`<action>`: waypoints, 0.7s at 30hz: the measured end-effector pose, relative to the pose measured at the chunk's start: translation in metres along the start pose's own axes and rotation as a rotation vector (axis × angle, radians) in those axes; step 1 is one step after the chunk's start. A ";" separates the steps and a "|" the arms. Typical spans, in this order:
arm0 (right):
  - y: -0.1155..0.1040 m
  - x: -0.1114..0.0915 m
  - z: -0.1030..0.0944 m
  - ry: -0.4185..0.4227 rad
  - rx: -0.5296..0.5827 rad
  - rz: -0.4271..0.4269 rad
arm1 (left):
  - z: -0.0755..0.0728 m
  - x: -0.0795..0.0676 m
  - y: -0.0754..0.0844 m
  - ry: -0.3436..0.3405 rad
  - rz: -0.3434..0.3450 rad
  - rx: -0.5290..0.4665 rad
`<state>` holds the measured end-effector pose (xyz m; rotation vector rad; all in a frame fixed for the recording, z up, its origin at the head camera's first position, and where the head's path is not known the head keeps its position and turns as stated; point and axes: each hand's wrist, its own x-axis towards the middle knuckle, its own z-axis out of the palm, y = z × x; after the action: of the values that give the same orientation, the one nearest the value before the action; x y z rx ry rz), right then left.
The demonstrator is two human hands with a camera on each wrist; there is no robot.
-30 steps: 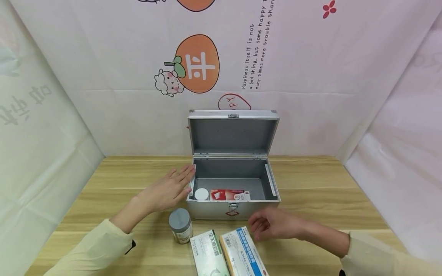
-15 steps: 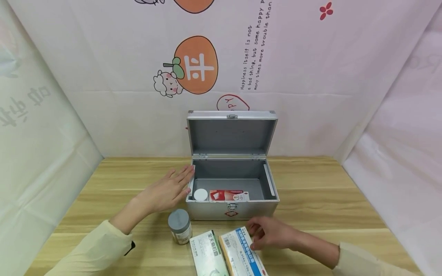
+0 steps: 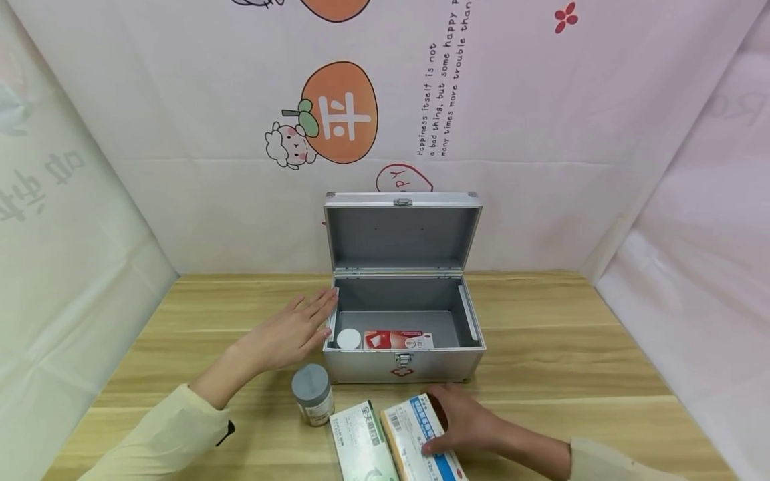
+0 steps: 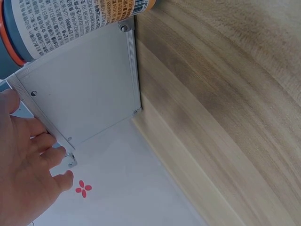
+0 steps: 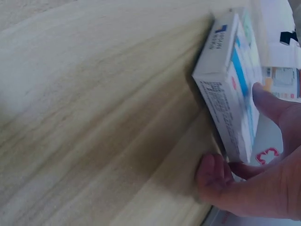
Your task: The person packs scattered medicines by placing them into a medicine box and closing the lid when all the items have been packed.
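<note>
My right hand (image 3: pixel 472 424) is at a white, blue and orange medicine box (image 3: pixel 406 437) lying on the table. In the right wrist view its thumb lies on the printed top of the box, with the fingers curled at the end nearest the case. My left hand (image 3: pixel 285 337) rests on the left rim of an open silver first-aid case (image 3: pixel 367 366), fingers extended. Inside the case, along its front wall, are a white round cap (image 3: pixel 349 339) and a red-and-white box (image 3: pixel 394 340). A white-and-green medicine box (image 3: pixel 361 437) lies just left of the gripped one.
A grey-lidded jar (image 3: pixel 311 391) stands in front of the case's left corner, close below the left forearm. The case lid (image 3: pixel 403 237) is raised toward the printed cloth backdrop (image 3: pixel 511 133). Wooden table (image 3: pixel 541 334) extends on both sides of the case.
My right hand has moved left and down onto the blue-and-white medicine box, its thumb now on the top. The left hand stays at the case rim.
</note>
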<state>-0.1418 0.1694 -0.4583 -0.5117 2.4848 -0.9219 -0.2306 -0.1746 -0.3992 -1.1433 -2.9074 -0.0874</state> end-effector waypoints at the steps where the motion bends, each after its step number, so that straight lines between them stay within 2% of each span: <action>1: 0.003 0.001 0.002 0.002 -0.028 0.010 | 0.000 0.000 0.000 0.001 0.001 0.000; 4: 0.013 0.006 0.009 0.011 -0.012 0.049 | -0.001 0.000 0.000 0.005 0.002 0.001; 8: 0.030 0.014 0.018 0.023 -0.025 0.051 | -0.001 0.000 0.000 0.013 0.003 0.004; 11: 0.035 0.016 0.020 0.021 -0.038 0.044 | -0.002 0.000 0.000 0.014 0.001 0.006; 21: -0.008 -0.003 0.001 -0.032 0.152 0.060 | 0.000 0.000 -0.001 0.014 0.005 0.011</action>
<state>-0.1373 0.1646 -0.4532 -0.3963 2.3654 -1.0600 -0.2311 -0.1753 -0.3992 -1.1441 -2.8885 -0.0798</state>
